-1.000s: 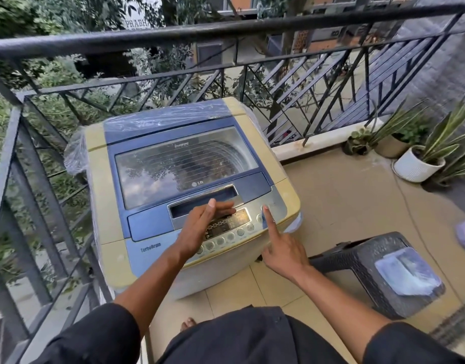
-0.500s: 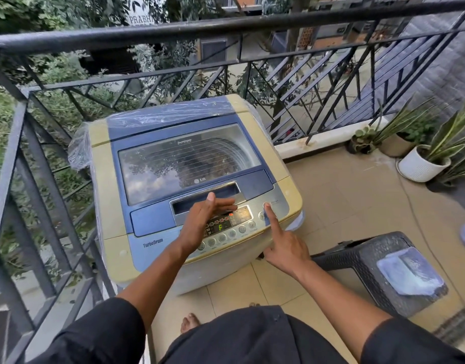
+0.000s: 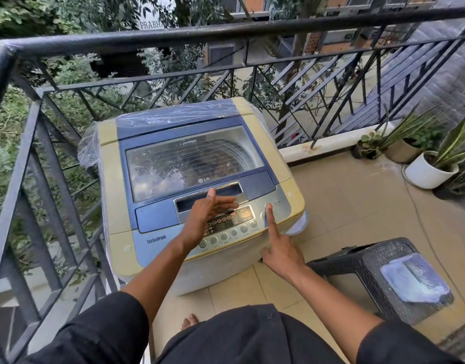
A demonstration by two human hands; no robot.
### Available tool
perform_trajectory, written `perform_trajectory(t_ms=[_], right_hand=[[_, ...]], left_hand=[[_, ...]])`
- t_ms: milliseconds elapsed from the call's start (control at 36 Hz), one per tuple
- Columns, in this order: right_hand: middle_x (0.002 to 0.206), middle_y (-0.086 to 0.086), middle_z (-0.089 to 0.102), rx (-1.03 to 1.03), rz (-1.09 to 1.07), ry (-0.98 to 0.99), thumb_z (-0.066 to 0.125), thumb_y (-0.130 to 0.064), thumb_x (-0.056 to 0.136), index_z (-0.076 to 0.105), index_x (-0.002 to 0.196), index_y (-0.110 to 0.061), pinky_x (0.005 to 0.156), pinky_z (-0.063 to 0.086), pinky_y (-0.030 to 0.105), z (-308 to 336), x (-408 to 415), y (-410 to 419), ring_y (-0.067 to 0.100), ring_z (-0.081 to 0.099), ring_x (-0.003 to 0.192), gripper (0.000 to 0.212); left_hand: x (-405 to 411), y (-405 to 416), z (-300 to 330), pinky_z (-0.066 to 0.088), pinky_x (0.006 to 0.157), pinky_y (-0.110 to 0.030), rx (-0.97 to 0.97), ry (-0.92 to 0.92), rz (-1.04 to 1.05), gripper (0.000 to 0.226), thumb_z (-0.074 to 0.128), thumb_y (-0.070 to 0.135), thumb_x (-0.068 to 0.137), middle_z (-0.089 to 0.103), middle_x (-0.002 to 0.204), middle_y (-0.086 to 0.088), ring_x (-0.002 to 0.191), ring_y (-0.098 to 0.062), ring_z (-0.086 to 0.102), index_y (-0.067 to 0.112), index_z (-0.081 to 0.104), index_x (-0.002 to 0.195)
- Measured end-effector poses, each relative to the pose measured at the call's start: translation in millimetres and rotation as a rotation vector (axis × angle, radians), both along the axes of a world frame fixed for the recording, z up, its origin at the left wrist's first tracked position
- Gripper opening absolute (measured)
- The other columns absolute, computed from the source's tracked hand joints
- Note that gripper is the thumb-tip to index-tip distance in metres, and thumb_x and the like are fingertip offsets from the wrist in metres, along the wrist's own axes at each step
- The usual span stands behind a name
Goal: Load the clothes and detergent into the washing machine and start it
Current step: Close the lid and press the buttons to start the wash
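The top-loading washing machine [image 3: 291,193], cream and blue, stands against the balcony railing with its glass lid [image 3: 189,164] down. Plastic wrap covers its back and left side. The control panel [image 3: 243,215] at the front shows lit red and green indicators. My left hand [image 3: 207,214] hovers over the panel's left half, fingers straight and spread, holding nothing. My right hand [image 3: 281,253] points with a straight index finger whose tip rests on the round button [image 3: 268,206] at the panel's right end. No clothes or detergent show clearly through the lid.
A dark woven stool [image 3: 357,271] stands at my right with a pale blue plastic packet [image 3: 412,277] on it. Potted plants [image 3: 428,174] line the far right wall. The black metal railing [image 3: 226,30] closes the left and far sides. Tiled floor lies between machine and plants.
The panel's display has gone from a dim readout to many lit indicators. My left hand has lifted slightly with fingers spread. My right index finger stays on the same button.
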State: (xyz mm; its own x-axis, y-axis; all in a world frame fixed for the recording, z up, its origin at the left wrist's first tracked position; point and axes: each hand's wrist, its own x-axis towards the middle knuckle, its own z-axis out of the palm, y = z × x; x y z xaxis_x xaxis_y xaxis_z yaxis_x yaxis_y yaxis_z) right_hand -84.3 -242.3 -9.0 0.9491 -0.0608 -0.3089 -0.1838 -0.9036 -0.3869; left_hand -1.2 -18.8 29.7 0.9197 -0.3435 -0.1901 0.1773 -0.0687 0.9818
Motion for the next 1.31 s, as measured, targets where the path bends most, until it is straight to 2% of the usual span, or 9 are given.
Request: perform_trajectory(t_ms=[83,139,250,333,528,667,944,1139,1306], right_hand=[[0.07,0.003,0.059,-0.059,0.013,-0.011,0.058,-0.018,0.093,-0.04,0.149,-0.041,0.049,0.047,0.032,3,0,5,0.019,0.057,0.056,0.115],[0.078,0.0,0.059,-0.119,0.033,-0.028,0.055,-0.021,0.094,-0.037,0.153,-0.038,0.054,0.052,0.035,3,0,9,0.017,0.056,0.06,0.11],[0.096,0.004,0.058,-0.172,0.097,-0.085,0.053,-0.021,0.096,-0.031,0.156,-0.039,0.06,0.048,0.035,0,-8,18,0.021,0.054,0.069,0.105],[0.098,0.004,0.058,-0.173,0.15,-0.119,0.052,-0.02,0.096,-0.028,0.157,-0.04,0.059,0.041,0.033,-2,-15,26,0.021,0.051,0.068,0.103],[0.1,0.003,0.061,0.029,0.305,-0.058,0.048,-0.022,0.099,-0.025,0.155,-0.051,0.065,0.045,0.034,1,-19,45,0.021,0.056,0.071,0.097],[0.102,0.008,0.063,-0.004,0.415,-0.05,0.048,-0.026,0.101,-0.025,0.155,-0.052,0.07,0.043,0.037,1,-24,57,0.031,0.065,0.083,0.094],[0.101,0.014,0.066,-0.093,0.47,-0.048,0.049,-0.027,0.1,-0.031,0.152,-0.05,0.075,0.054,0.045,-2,-26,64,0.037,0.066,0.084,0.098],[0.097,0.014,0.064,-0.208,0.523,-0.081,0.049,-0.025,0.1,-0.036,0.151,-0.045,0.064,0.048,0.043,-2,-24,66,0.036,0.065,0.077,0.101],[0.095,0.013,0.064,-0.305,0.551,-0.096,0.052,-0.023,0.101,-0.039,0.151,-0.04,0.058,0.041,0.037,-4,-24,70,0.031,0.063,0.073,0.105]], left_hand=[[-1,1,-1,0.05,0.108,-0.031,0.018,-0.018,-0.001,0.08,0.019,0.063,0.103,0.079,0.119,-0.003,0.117,-0.017,0.072,0.009,0.072,0.129],[-1,4,-3,0.05,0.108,-0.031,0.025,-0.024,0.004,0.079,0.019,0.062,0.103,0.079,0.118,-0.003,0.117,-0.017,0.072,0.009,0.072,0.129],[-2,10,-5,0.049,0.11,-0.038,0.033,-0.026,0.024,0.078,0.018,0.06,0.105,0.079,0.117,-0.004,0.117,-0.018,0.072,0.009,0.073,0.127],[-2,12,-4,0.048,0.113,-0.043,0.039,-0.016,0.031,0.078,0.017,0.06,0.105,0.079,0.117,-0.004,0.117,-0.019,0.072,0.011,0.073,0.127],[1,13,0,0.05,0.113,-0.047,0.023,0.009,0.043,0.079,0.015,0.056,0.11,0.079,0.115,-0.01,0.115,-0.023,0.074,0.005,0.073,0.124],[2,13,1,0.053,0.108,-0.041,0.001,0.025,0.047,0.082,0.019,0.06,0.104,0.08,0.111,-0.013,0.113,-0.025,0.075,0.003,0.074,0.12],[6,13,1,0.056,0.105,-0.039,-0.017,0.035,0.058,0.083,0.021,0.061,0.102,0.08,0.109,-0.016,0.109,-0.028,0.076,0.0,0.074,0.119],[7,12,-1,0.053,0.109,-0.048,-0.018,0.046,0.062,0.083,0.022,0.062,0.102,0.08,0.107,-0.016,0.109,-0.029,0.076,0.0,0.075,0.116],[7,12,-1,0.054,0.108,-0.046,-0.02,0.045,0.068,0.084,0.022,0.062,0.101,0.08,0.107,-0.017,0.108,-0.029,0.076,-0.001,0.075,0.117]])
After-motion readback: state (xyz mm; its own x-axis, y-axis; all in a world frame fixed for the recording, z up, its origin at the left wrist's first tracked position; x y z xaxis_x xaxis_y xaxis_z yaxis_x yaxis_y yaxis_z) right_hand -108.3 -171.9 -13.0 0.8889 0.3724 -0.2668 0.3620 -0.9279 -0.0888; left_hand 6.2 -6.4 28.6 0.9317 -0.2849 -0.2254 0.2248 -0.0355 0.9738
